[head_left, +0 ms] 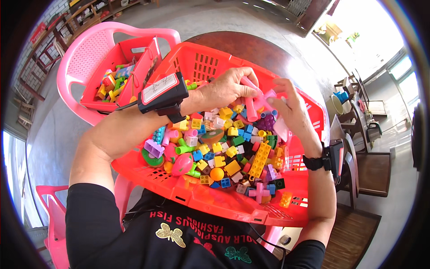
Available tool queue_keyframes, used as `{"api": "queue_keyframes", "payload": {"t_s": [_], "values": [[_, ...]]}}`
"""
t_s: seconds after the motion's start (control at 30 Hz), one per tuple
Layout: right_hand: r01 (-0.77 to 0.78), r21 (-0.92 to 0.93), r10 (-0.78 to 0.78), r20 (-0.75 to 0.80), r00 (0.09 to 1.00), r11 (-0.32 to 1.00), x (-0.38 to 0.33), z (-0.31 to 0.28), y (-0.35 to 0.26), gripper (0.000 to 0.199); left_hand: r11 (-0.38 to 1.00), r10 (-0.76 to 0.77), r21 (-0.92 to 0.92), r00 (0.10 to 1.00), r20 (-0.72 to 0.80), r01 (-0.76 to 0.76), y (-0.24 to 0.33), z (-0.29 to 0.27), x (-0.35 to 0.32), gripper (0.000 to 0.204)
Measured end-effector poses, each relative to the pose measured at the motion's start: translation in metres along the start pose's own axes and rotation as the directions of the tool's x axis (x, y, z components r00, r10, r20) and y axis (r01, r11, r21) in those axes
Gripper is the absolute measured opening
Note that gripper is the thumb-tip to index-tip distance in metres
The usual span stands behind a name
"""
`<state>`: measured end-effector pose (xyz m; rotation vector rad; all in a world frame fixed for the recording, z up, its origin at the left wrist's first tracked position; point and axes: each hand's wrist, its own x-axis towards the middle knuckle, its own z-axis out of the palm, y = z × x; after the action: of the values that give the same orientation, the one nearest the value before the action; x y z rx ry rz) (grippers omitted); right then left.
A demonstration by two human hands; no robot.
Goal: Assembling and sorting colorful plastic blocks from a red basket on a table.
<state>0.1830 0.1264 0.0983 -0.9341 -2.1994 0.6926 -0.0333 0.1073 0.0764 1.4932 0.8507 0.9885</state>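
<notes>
I have 2 bare hands in view, over the far right part of the red plastic basket (201,197). The left hand (228,89) pinches a pink tube connector (252,110), which slants down above the heap. The right hand (291,107) is curled narrow, thumb and forefinger at a lavender tube piece (270,94) right beside the connector; I cannot tell whether it grips firmly or whether the 2 pieces are joined. Just below, I make out a purple toy grape bunch (268,122). Toward the basket's near edge I see a long yellow brick (260,161), an orange ball (217,174) and, nearer the right corner, a pink cross-shaped connector (259,193). A lavender brick (154,148) lies by the left edge. Beyond that edge, I see a pink armchair (87,51) carrying an open red box (117,56) of toy bricks (109,85).
</notes>
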Motion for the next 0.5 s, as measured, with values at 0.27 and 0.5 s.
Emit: {"api": "queue_keyframes", "payload": {"t_s": [0.27,0.5], "values": [[0.035,-0.157,-0.014,0.133,0.991,0.987,-0.009,0.01,-0.035,0.035,0.996,0.077,0.063,0.973,-0.216,-0.064,-0.01,-0.011,0.002,0.014],[0.144,-0.281,-0.098,0.172,0.98,0.949,-0.015,0.033,-0.023,0.044,0.997,0.079,0.028,0.989,-0.125,-0.076,-0.012,-0.001,0.002,0.014]]}}
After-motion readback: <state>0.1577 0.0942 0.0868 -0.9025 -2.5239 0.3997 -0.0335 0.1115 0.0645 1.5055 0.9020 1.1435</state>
